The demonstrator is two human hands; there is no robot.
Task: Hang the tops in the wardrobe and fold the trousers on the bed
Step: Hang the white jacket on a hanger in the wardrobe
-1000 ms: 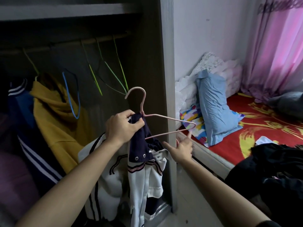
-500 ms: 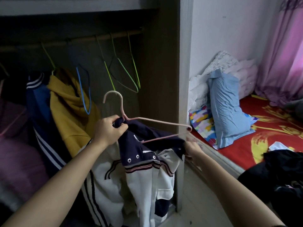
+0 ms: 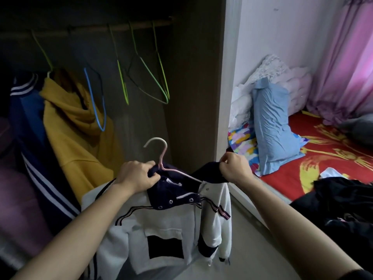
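A white jacket with a navy collar (image 3: 171,225) hangs in front of the open wardrobe on a pink hanger (image 3: 161,156). My left hand (image 3: 137,176) grips the navy collar at the hanger's neck. My right hand (image 3: 234,168) pinches the collar's other side over the hanger's right arm. The hanger's hook points up, well below the wardrobe rail (image 3: 90,30). A pile of dark clothes (image 3: 343,203) lies on the bed's red sheet (image 3: 323,154) at the right.
On the rail hang a yellow hoodie (image 3: 72,130), a navy striped top (image 3: 30,138), an empty blue hanger (image 3: 94,102) and several empty green hangers (image 3: 153,77). The wardrobe's side panel (image 3: 228,77) stands beside the bed. A blue pillow (image 3: 272,122) leans at the wall.
My right hand has pulled the collar's right side up over the hanger's arm. The jacket now sits spread on the hanger. My view has shifted left toward the wardrobe.
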